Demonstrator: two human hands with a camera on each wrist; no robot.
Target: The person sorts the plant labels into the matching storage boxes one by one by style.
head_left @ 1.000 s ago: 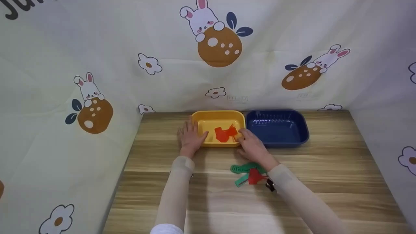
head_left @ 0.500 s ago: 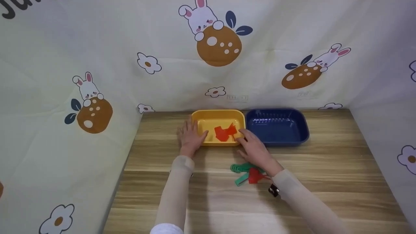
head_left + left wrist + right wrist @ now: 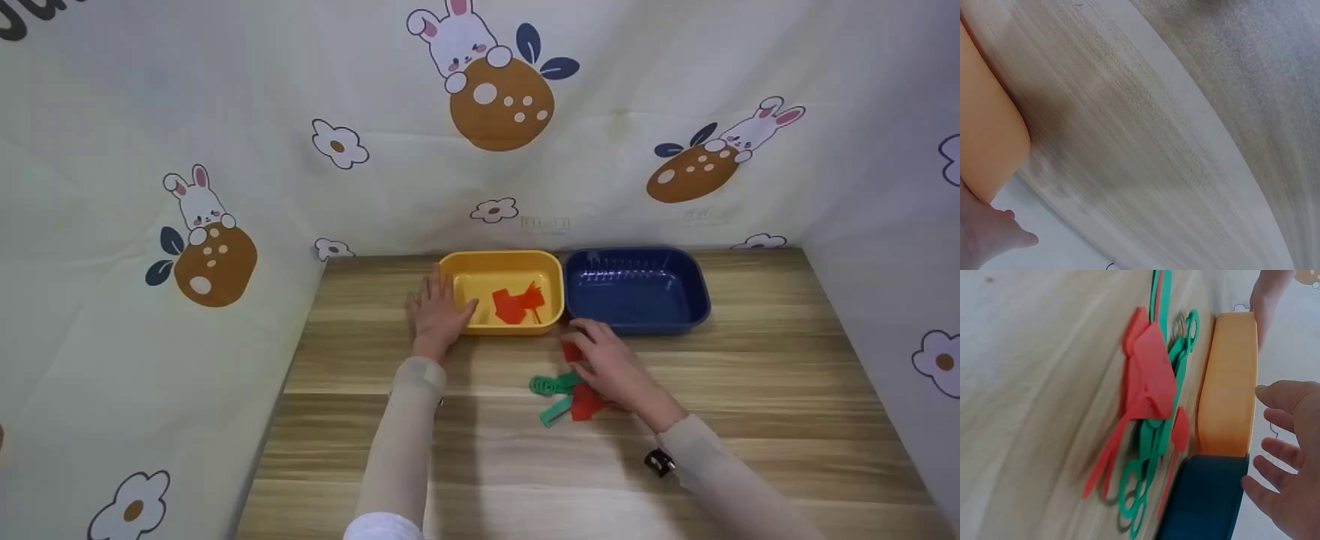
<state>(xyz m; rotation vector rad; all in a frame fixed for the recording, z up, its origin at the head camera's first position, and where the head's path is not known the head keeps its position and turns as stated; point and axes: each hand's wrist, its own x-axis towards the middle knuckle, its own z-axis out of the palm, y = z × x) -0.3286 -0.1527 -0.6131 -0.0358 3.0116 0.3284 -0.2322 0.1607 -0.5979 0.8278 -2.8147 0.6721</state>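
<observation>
My left hand rests on the left rim of the yellow tray, fingers straight and thumb spread. In the left wrist view, that hand touches the tray's edge. My right hand hovers over the pile in front of the trays. The right wrist view has its fingers apart, holding nothing. Below it a spade-shaped red piece with a thin stem lies beside the trays. The pile has a larger red piece over green pieces with looped ends, one like scissors. Two red pieces lie in the yellow tray.
A dark blue tray stands against the yellow tray's right side. Both sit at the back of the wooden table, close to a wall cloth printed with rabbits and flowers.
My right hand has drawn back from the yellow tray's right rim toward the pile and to the right. A red piece now shows beside its fingers. The left hand stays on the rim.
</observation>
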